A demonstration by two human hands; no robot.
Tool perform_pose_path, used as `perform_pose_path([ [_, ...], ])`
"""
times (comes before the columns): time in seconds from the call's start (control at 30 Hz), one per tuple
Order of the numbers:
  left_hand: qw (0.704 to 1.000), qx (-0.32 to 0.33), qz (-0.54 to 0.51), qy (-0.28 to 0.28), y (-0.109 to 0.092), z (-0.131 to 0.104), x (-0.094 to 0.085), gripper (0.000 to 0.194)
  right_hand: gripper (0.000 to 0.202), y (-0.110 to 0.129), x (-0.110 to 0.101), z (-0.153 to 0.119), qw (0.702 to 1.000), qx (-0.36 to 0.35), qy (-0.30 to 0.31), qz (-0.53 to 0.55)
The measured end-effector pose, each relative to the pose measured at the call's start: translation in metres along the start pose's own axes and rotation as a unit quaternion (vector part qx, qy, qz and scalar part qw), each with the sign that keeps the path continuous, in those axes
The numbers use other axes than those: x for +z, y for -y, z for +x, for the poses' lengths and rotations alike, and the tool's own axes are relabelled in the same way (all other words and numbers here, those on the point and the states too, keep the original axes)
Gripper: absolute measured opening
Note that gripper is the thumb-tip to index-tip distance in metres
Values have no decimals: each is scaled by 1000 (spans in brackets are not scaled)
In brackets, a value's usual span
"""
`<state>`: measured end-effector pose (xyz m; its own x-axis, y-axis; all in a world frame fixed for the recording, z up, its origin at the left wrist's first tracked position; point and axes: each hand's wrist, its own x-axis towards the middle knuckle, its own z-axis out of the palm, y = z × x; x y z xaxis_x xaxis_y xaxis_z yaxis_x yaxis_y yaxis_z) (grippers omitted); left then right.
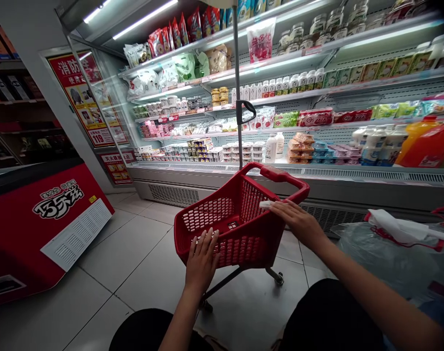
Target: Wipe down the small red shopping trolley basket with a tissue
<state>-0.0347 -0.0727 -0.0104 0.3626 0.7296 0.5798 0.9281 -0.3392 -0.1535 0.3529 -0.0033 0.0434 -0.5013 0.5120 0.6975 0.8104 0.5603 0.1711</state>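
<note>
White tube lights overhead and a glowing strip beneath an upper shelf make the refrigerated case the brightest area; the shelving at far left lies dim; the floor carries a soft sheen; wide-angle distortion stretches the orange bottles near the right edge; blackness swallows the top right corner; fine detail looks soft.

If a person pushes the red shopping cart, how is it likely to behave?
The red shopping cart will probably roll readily, since casters show beneath it. Its perforated walls look like moulded plastic, suggesting a fairly stiff, light body. With the basket raised on a slim frame, it might tip under hard sideways pushing.
</note>
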Motion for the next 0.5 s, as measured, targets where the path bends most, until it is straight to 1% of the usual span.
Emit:
perform_pose_path([
  [0.07,1000,0,11,1,5,-1,-1,70,71,-26,-11,-2,999,29,-21,-19],
  [0.13,1000,-7,18,-2,5,0,-2,69,70,-50,-19,-5,997,62,-38,-34],
  [0.17,1000,-13,19,-5,3,1,-2,68,68,-56,-20,-6,996,73,-44,-37],
  [0.2,1000,-18,18,-9,-1,5,-2,68,66,-58,-20,-6,995,79,-48,-38],
  [0.27,1000,-14,6,-15,-14,15,-2,69,63,-46,-13,-4,995,76,-51,-34],
  [0.37,999,27,-30,-13,-43,38,2,72,60,-6,3,3,999,37,-30,-12],
  [0.43,998,42,-54,-6,-59,51,5,74,61,17,10,7,1000,7,-13,3],
  [0.5,997,41,-71,-3,-69,58,8,74,63,24,9,9,1000,-17,-6,13],
])
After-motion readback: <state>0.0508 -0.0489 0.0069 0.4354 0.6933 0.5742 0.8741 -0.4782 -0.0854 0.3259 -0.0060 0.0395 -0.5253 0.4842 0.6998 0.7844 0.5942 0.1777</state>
